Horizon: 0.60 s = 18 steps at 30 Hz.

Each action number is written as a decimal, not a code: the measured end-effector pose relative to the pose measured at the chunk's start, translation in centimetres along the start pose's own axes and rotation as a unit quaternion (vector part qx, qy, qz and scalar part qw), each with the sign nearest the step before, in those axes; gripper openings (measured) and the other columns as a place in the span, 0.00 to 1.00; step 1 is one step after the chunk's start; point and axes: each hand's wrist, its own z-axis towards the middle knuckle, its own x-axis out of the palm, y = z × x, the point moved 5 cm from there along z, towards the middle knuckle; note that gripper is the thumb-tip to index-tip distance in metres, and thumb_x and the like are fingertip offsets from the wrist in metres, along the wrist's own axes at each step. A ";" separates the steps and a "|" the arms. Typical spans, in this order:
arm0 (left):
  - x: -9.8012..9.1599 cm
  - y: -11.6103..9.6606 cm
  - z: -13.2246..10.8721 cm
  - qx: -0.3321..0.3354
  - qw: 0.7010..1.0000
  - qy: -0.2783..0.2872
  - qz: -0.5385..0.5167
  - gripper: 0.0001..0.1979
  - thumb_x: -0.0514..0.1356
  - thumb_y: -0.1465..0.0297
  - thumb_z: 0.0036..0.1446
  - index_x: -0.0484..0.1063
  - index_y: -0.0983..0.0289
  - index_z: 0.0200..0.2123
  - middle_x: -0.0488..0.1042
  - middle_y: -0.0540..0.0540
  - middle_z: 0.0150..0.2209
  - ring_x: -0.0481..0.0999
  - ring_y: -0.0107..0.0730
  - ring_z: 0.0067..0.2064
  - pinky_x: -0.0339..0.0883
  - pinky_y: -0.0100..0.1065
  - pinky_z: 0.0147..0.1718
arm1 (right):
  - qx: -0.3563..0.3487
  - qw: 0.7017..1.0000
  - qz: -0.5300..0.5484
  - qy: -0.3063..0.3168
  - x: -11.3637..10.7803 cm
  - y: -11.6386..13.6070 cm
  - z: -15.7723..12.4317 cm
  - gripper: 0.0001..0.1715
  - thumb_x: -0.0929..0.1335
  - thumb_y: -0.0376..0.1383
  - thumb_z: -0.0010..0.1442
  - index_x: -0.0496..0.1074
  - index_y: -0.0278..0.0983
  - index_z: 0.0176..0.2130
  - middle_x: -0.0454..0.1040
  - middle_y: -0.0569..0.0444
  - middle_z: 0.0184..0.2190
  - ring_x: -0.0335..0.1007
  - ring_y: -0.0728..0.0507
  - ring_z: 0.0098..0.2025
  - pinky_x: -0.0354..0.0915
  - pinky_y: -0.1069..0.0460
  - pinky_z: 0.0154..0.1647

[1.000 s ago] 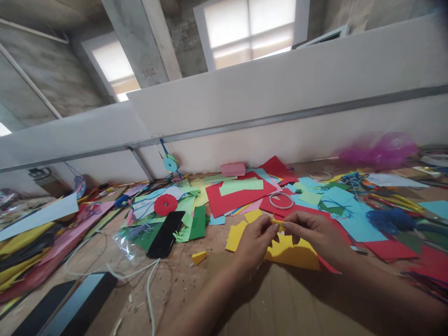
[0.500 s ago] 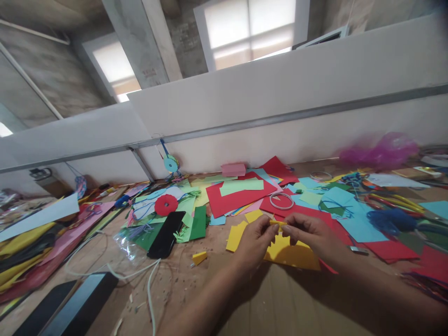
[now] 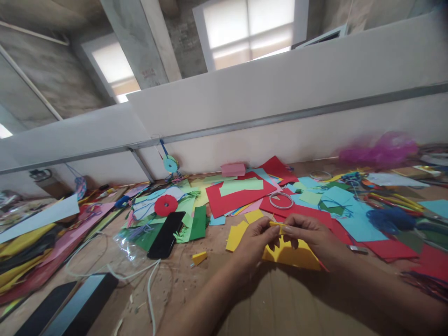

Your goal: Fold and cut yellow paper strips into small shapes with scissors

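Between the fingertips of both hands is a small folded piece of yellow paper [image 3: 277, 227]. My left hand [image 3: 257, 242] pinches its left end, thumb and fingers pressed together. The right end is pinched by my right hand [image 3: 305, 235]. Under the hands lies a larger yellow sheet [image 3: 292, 257], partly in their shadow. Smaller yellow paper pieces [image 3: 236, 235] sit just left of my left hand. A yellow-handled glue tip or cutter-like bit [image 3: 199, 258], too small to name surely, rests farther left on the table.
Coloured paper sheets, among them a red one [image 3: 227, 198], cover the table's back. A black phone [image 3: 166, 235], a white cable [image 3: 150, 280] and a dark box [image 3: 80, 305] lie left. A metal ring [image 3: 281, 200] is beyond my hands; a blue pompom [image 3: 392, 219] sits right.
My fingers have shifted slightly on the small yellow piece, and it is tilted a little differently. Everything else looks the same.
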 end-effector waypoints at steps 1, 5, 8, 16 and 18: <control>0.0 0.0 0.0 -0.003 1.000 0.005 -0.003 0.15 0.59 0.58 0.58 0.66 0.64 0.29 0.67 0.49 0.27 0.65 0.26 0.31 0.58 0.29 0.33 | 0.007 1.000 0.015 0.004 0.0 -0.1 0.0 0.15 0.71 0.44 0.58 0.70 0.38 0.26 0.71 0.58 0.25 0.64 0.47 0.29 0.60 0.53 0.32; -0.2 0.0 0.2 -0.018 0.999 0.011 0.043 0.17 0.57 0.54 0.59 0.65 0.63 0.30 0.68 0.50 0.27 0.67 0.27 0.30 0.59 0.29 0.32 | 0.004 1.000 -0.004 -0.015 -0.2 0.0 0.1 0.15 0.70 0.45 0.60 0.71 0.38 0.27 0.70 0.58 0.25 0.65 0.47 0.30 0.60 0.53 0.34; -0.4 -0.1 0.3 0.000 0.996 0.005 0.085 0.17 0.56 0.55 0.60 0.65 0.63 0.29 0.67 0.49 0.28 0.67 0.28 0.31 0.59 0.29 0.32 | -0.019 0.997 -0.067 -0.033 -0.3 0.4 0.0 0.17 0.69 0.47 0.60 0.71 0.39 0.27 0.69 0.58 0.25 0.64 0.47 0.30 0.61 0.53 0.33; -0.8 -0.1 0.5 0.002 0.994 -0.030 0.106 0.16 0.54 0.58 0.61 0.63 0.62 0.27 0.65 0.48 0.26 0.65 0.27 0.29 0.58 0.30 0.30 | -0.020 0.989 -0.147 -0.002 -0.1 -0.1 0.0 0.17 0.68 0.49 0.59 0.71 0.38 0.31 0.68 0.57 0.28 0.64 0.46 0.32 0.62 0.53 0.31; -0.9 0.0 0.6 0.005 0.993 -0.036 0.113 0.15 0.54 0.58 0.61 0.63 0.62 0.28 0.66 0.48 0.25 0.65 0.27 0.28 0.58 0.30 0.29 | -0.016 0.986 -0.167 0.021 0.1 -0.4 0.1 0.16 0.68 0.48 0.60 0.72 0.38 0.31 0.68 0.56 0.27 0.63 0.46 0.31 0.61 0.53 0.31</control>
